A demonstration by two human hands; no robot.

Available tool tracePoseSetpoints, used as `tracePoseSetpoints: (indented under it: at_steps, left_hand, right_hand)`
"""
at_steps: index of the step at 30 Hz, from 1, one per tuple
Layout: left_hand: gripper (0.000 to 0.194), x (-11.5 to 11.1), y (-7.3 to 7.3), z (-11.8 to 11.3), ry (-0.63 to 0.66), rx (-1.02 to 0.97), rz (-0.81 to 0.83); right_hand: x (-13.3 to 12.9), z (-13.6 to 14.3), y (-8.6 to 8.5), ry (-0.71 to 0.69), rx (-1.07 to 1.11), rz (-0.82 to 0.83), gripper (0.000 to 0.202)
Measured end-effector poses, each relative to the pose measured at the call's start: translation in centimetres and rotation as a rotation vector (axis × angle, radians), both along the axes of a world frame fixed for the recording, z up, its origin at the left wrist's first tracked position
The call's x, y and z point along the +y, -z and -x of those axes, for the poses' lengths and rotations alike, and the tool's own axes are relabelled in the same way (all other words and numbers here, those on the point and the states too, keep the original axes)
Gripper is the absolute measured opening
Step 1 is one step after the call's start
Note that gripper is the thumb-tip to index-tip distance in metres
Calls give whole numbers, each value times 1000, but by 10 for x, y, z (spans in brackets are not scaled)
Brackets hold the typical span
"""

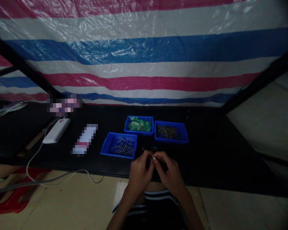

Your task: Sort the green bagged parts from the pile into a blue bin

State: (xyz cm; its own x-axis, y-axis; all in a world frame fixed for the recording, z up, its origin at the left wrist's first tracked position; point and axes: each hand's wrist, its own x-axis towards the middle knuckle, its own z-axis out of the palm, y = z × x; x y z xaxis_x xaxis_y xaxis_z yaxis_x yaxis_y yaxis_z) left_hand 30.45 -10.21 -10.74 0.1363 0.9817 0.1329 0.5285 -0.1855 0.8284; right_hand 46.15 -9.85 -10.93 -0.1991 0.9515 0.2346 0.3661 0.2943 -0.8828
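My left hand (141, 166) and my right hand (167, 170) meet at the fingertips over the front of the black table. Both are closed in a pinch around a small pale, shiny piece (154, 157), too small to name. Just beyond the fingers lie a few thin metal pins (154, 148). To the left, a blue tray (105, 147) holds loose silvery pins (124, 148). Behind the hands, another blue tray (127, 130) contains green and clear plastic packets (140, 124). Beside it, a third blue tray (186, 137) is filled with darker, brassy pins (169, 132).
A white power strip (57, 131) with a trailing cable (31, 158) lies on the table (213, 153) at left, near a blurred-out pale item (85, 139). Striped sheeting (144, 48) hangs behind. A red stool (16, 198) stands on the floor at lower left.
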Motion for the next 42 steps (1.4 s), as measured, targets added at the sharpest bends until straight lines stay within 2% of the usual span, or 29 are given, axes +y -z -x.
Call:
tracePoseSetpoints:
  at_steps: [35, 38, 42]
  left_hand:
    - [11, 0, 3, 1, 20, 9, -50]
    - [12, 1, 3, 1, 22, 12, -56]
    - [12, 0, 3, -1, 40, 58, -80]
  right_hand:
    - [1, -1, 1, 25, 88, 24, 8]
    - [1, -1, -1, 32, 83, -17, 7]
    - [5, -2, -5, 127, 116, -135, 6]
